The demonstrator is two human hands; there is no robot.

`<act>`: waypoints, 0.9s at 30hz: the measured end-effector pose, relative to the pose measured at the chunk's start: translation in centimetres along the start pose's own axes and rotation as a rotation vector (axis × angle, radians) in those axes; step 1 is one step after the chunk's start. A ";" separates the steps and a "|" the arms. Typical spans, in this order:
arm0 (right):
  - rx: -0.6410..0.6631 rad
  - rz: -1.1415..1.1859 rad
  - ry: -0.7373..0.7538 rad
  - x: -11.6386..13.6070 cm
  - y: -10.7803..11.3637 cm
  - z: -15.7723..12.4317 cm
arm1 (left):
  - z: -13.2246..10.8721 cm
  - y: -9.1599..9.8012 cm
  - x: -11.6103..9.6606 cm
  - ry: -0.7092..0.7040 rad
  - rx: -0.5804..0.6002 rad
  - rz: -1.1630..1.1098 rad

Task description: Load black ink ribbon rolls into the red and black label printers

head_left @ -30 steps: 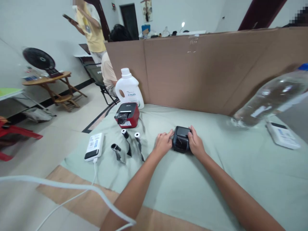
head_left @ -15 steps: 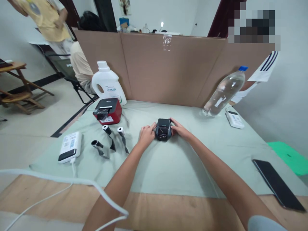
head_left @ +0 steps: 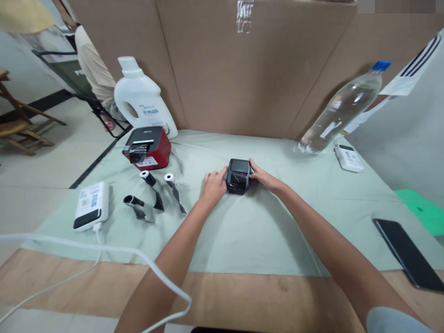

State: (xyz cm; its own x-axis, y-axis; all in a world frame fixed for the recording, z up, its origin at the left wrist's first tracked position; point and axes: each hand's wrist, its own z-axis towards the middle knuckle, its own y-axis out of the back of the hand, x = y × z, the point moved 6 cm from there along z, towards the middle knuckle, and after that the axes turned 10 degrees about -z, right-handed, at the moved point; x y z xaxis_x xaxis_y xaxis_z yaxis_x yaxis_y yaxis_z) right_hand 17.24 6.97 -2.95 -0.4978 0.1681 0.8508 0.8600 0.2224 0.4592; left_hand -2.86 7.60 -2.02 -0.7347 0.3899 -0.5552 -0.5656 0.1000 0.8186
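View lowered | bottle (head_left: 343, 111): clear inside | jug (head_left: 147, 99): contents hidden | grip: left hand (head_left: 213, 186), right hand (head_left: 266, 178) holding black device (head_left: 239, 175)

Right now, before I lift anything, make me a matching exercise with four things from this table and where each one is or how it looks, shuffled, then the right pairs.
Things:
1. Small black device
2. Red-and-black device
3. Clear bottle
4. Dark phone

Places and states:
A. Topped with a blue cap
B. Lying flat at the near right
C. Between the left hand and the right hand
D. In front of the white jug

Right pairs: 1-C, 2-D, 3-A, 4-B.
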 end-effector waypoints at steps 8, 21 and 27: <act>-0.017 -0.018 -0.001 0.0 -0.5 -0.3 | -0.3 -0.2 0.0 0.030 -0.001 -0.056; -0.439 -0.139 0.154 -0.1 -2.1 -1.8 | 0.0 -0.5 1.8 0.027 -0.075 -0.561; -0.451 -0.162 0.164 -0.2 -2.0 -1.9 | 0.0 -0.5 2.0 0.036 -0.107 -0.619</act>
State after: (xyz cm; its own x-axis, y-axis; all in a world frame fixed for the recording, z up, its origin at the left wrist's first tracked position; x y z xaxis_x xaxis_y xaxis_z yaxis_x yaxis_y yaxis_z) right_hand 15.84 4.66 -3.58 -0.6358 0.0048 0.7719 0.7540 -0.2099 0.6224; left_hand -4.02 8.30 -3.52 -0.2700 0.2582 -0.9276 -0.9231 0.2047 0.3256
